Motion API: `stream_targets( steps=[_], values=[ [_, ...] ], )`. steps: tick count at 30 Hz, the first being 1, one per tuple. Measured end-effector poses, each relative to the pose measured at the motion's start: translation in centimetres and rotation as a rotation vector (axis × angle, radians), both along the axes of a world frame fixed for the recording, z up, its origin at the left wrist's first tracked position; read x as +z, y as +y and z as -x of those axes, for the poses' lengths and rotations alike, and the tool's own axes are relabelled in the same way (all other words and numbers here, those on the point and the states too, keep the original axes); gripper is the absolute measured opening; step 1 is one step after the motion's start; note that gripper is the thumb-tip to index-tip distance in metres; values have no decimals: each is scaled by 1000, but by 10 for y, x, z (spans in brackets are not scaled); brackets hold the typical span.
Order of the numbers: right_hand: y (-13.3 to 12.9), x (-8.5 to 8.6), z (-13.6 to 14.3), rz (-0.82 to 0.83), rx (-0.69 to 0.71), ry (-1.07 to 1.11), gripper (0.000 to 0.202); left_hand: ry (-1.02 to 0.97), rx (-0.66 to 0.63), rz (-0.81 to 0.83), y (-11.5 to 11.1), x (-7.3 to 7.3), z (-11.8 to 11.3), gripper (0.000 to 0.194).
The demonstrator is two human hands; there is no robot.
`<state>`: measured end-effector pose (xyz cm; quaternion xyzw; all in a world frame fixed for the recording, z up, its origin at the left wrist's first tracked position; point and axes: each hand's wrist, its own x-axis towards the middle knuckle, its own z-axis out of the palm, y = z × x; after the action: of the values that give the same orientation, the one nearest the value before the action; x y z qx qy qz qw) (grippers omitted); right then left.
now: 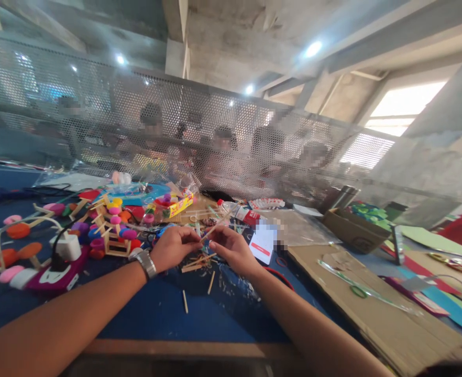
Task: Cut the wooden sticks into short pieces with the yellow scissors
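Note:
My left hand (176,248), with a metal-banded watch (147,263) on its wrist, pinches one end of a thin wooden stick (211,230). Close beside it on the right, my right hand (233,250) has its thumb and fingers closed on the same stick, which slants up and away. Under both hands lies a loose pile of short wooden sticks (198,263). Two more pieces, a short stick (185,302) and another stick (211,283), rest on the blue tabletop (148,319) nearer to me.
At left, colourful discs and stick structures (115,230) crowd a purple power strip (60,272) with a white plug. A phone (263,242) and a red-labelled bottle (243,213) are beyond my right hand. Cardboard (356,293) covers the right side. Behind stands a perforated metal screen (199,136).

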<state>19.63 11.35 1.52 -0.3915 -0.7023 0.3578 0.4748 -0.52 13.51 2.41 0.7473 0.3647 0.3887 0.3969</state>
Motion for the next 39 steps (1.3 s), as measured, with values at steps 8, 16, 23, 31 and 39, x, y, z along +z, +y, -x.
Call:
stream_targets(
  steps=[8,16,23,31,39],
  values=[
    [-11,33,-9,-66,24,-712,28,-71,64,-39,4,-2,1,10],
    [-66,45,-69,190,-178,-1211,34,-116,64,-53,4,-3,-1,9],
    [-85,35,-77,268,-208,-1189,46,-129,18,-49,2,0,-1,7],
    [-83,28,-80,240,-232,-1132,44,-149,17,28,1,2,-1,7],
    [-82,21,-86,141,-264,-1047,36,-144,-8,47,-1,4,-2,10]
  ],
)
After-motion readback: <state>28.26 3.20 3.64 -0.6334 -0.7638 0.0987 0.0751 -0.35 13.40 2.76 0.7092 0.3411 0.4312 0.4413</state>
